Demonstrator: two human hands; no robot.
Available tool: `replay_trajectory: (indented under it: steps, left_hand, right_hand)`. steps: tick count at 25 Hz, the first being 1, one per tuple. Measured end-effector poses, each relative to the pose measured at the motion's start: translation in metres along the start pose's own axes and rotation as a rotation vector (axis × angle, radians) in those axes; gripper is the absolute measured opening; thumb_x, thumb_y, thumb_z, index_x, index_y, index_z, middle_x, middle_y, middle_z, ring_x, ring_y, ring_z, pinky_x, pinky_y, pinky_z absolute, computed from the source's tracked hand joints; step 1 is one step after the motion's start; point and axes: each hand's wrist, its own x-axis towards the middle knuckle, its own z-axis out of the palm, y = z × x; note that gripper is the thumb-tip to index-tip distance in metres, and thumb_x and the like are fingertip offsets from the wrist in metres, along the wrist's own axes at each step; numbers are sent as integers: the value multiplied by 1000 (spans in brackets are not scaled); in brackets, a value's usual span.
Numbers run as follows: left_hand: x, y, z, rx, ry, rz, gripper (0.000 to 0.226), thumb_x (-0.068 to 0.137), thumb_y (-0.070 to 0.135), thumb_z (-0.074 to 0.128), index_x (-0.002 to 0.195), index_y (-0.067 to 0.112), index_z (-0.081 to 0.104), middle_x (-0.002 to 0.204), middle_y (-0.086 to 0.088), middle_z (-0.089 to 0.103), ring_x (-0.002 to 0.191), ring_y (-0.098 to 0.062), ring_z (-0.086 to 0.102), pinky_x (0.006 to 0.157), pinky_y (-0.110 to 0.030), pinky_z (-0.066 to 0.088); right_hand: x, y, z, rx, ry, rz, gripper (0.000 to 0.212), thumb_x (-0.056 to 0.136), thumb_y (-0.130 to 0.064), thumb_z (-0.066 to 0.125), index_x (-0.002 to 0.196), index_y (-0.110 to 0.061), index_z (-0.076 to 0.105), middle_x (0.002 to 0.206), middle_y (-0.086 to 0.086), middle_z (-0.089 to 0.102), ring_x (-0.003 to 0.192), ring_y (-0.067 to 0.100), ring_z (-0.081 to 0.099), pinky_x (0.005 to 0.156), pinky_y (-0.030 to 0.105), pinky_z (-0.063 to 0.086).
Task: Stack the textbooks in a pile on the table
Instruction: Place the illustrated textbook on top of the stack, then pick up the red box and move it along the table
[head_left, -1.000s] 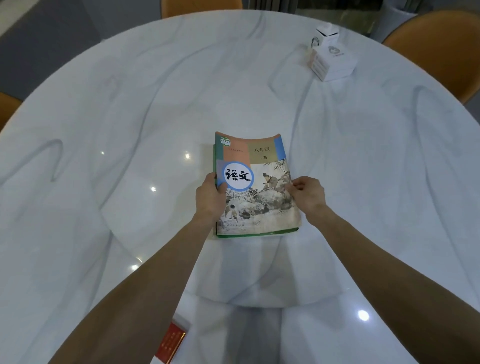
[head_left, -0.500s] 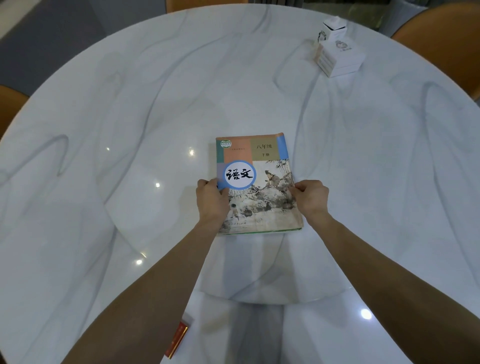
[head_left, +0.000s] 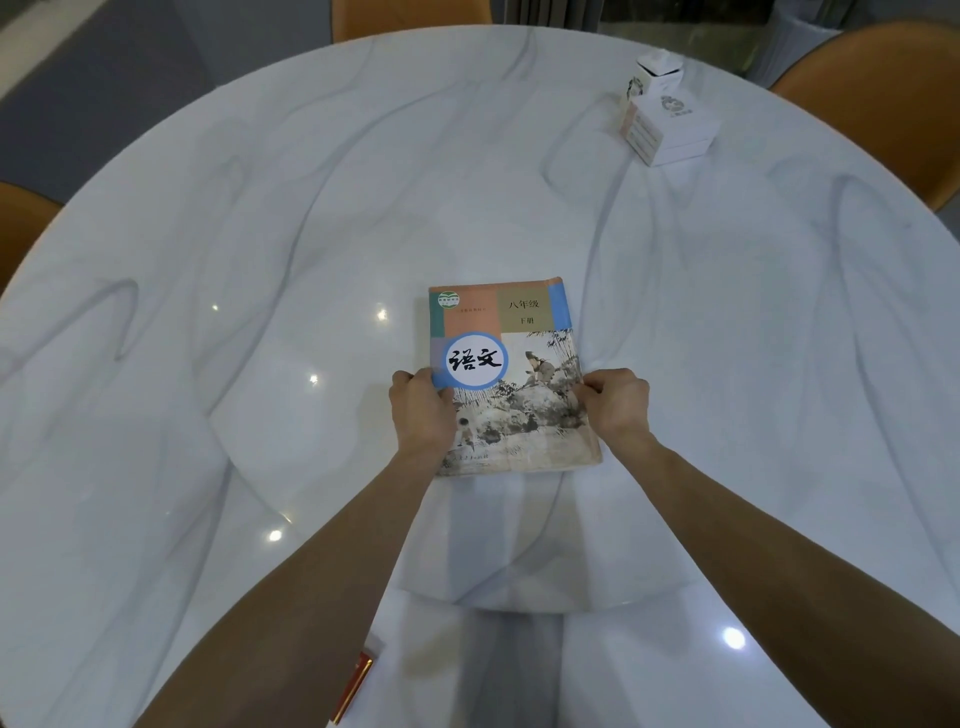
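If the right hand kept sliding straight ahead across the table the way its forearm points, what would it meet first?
The right hand already grips the textbook by its right edge. Beyond that, bare table follows; the white boxes look off-line, though depth is unclear.

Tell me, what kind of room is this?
Probably a dining room or meeting room, though I can't be sure. There's a big round marble-look table with orange chairs around it, and a white tissue box on top. A person's hands hold a textbook.
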Motion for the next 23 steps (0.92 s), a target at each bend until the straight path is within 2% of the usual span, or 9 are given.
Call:
replay_trajectory:
  steps: [3,6,7,9,10,12,16,23]
  left_hand:
    - [-1,2,0,36,-14,8,28,94,7,51,120,-2,57,120,-22,50,108,-36,54,91,-35,45]
    - [-4,3,-5,24,-37,0,27,94,9,51,118,-2,58,119,-22,52,107,-36,55,90,-36,46]
    - [-6,1,-8,25,-41,-4,29,94,11,51,119,-1,58,119,-22,54,107,-36,56,91,-37,46]
    - [-11,-4,-16,49,-50,-3,31,96,16,50,122,2,57,118,-20,58,108,-34,57,91,-39,47]
    - [-15,-8,-21,77,-55,11,32,96,19,48,123,4,57,119,-19,59,109,-33,57,90,-40,48]
    - [-22,-13,-31,162,-69,65,32,97,22,45,123,7,57,120,-16,59,111,-31,56,89,-40,49]
    - [-41,-18,-53,303,-61,213,35,97,25,44,126,10,55,122,-13,58,116,-28,52,92,-40,49]
    - [-96,-45,-92,306,7,283,36,96,25,45,129,13,53,123,-10,59,117,-26,50,92,-38,48]
  right_hand:
    - [1,-2,1,-15,-12,12,44,89,-12,59,47,-12,44,45,2,39,60,24,39,46,24,26]
    - [-2,-3,-1,-40,-26,23,36,91,-16,57,56,-10,52,48,1,44,64,25,46,51,24,32]
    - [-5,-5,-3,-52,-30,24,30,91,-17,56,63,-6,58,54,6,52,68,28,51,56,26,38]
    - [-14,-8,-6,-119,-33,6,25,93,-18,52,88,2,67,83,18,66,85,34,61,71,35,49]
    - [-21,-10,-7,-191,-18,-27,27,94,-18,49,101,2,66,97,20,66,93,36,62,78,38,50]
    - [-33,-14,-12,-391,25,-152,31,95,-19,43,112,-2,62,109,18,63,101,35,60,86,39,47]
    - [-59,-25,-22,-554,44,-351,30,93,-19,42,108,-2,60,106,18,63,98,35,59,84,38,43]
    - [-127,-44,-10,-443,58,-604,24,85,-17,57,99,-1,69,92,19,68,88,38,64,76,41,51]
